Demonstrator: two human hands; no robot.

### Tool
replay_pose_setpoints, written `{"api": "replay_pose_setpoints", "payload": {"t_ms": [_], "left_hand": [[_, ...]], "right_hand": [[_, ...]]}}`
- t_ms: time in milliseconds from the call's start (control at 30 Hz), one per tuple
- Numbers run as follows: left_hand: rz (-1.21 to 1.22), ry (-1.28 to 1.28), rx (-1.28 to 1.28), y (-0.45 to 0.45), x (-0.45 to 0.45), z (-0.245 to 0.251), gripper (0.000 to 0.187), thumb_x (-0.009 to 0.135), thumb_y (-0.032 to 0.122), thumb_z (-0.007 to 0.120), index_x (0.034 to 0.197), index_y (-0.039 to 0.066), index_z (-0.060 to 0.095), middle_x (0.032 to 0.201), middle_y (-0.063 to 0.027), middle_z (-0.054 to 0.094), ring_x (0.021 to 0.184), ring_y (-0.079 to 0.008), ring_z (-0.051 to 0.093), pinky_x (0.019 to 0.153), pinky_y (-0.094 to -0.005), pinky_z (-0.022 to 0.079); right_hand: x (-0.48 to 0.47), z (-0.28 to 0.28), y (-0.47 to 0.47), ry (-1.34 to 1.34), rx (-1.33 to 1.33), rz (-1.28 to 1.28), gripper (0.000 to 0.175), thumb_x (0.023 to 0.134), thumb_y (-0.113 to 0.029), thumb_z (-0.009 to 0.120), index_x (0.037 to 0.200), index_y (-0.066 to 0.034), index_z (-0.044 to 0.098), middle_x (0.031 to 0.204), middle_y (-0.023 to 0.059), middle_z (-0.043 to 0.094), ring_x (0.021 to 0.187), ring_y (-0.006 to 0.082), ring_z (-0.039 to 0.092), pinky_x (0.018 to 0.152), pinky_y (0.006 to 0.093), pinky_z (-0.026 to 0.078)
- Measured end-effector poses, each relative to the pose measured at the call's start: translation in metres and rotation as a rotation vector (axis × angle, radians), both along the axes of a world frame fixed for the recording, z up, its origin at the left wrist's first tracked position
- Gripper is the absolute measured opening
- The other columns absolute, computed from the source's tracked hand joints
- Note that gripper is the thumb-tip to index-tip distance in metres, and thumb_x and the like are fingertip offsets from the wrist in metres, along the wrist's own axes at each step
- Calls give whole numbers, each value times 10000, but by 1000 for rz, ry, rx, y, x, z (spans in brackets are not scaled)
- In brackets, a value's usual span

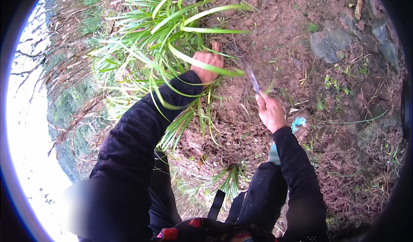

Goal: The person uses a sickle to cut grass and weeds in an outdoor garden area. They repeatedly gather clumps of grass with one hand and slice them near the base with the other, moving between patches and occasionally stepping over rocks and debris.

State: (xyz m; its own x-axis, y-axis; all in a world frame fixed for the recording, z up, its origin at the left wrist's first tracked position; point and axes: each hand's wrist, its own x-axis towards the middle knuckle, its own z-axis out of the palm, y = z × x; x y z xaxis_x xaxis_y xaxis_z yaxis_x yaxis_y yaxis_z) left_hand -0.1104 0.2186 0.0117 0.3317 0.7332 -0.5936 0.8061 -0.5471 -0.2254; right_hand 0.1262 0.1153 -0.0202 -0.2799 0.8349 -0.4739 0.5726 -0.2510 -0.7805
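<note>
A large clump of long, strap-like green leaves [167,32] grows from the soil ahead of me on the left. My left hand [209,63] is closed low at the clump's right side, around some of the leaves, with one digit pointing forward. Several leaves arch over the hand and the black sleeve, partly covering them. In my right hand [271,111] is a sickle or long knife, its thin metal blade [250,72] slanting forward and left towards the clump's base. The fist hides its handle, and the far tip blurs into the soil and stems.
Reddish bare soil [274,26] with dry stalks slopes around the clump. Grey rocks [331,43] are embedded at the right. A smaller leafy tuft [234,177] grows between my legs, near dangling black straps [216,205]. Dry brown stalks [77,116] border the left side.
</note>
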Motion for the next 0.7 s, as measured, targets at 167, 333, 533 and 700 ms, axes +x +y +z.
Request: {"api": "replay_pose_setpoints", "payload": {"t_ms": [167,333,533,700], "left_hand": [[-118,-125,-121,23,-7,-12,169,769,172,523,843,42,602,692,-108,606,632,-259,621,515,-383,472],[-30,-238,-359,-25,13,35,94,729,160,550,665,99,583,592,-97,559,580,-231,593,523,-384,465],[32,-329,-279,-40,48,86,164,668,118,575,796,26,621,965,-157,572,854,-247,600,637,-353,501],[-381,-156,219,53,26,21,222,720,159,555,864,-1,613,1057,-204,540,975,-272,537,743,-334,479]], "right_hand": [[28,-1,18,-57,65,189,254,937,-306,482,1049,-98,575,602,188,595,533,375,593,508,481,468],[79,59,-48,90,-239,185,221,912,-192,537,1072,-55,606,623,180,594,517,316,598,487,400,472],[75,79,-18,413,-637,-353,330,973,-221,475,1250,-61,556,641,-59,364,537,34,361,488,208,328],[-14,-1,98,166,288,-157,296,943,-275,484,1137,-88,606,784,193,644,699,345,638,648,414,500]]}}
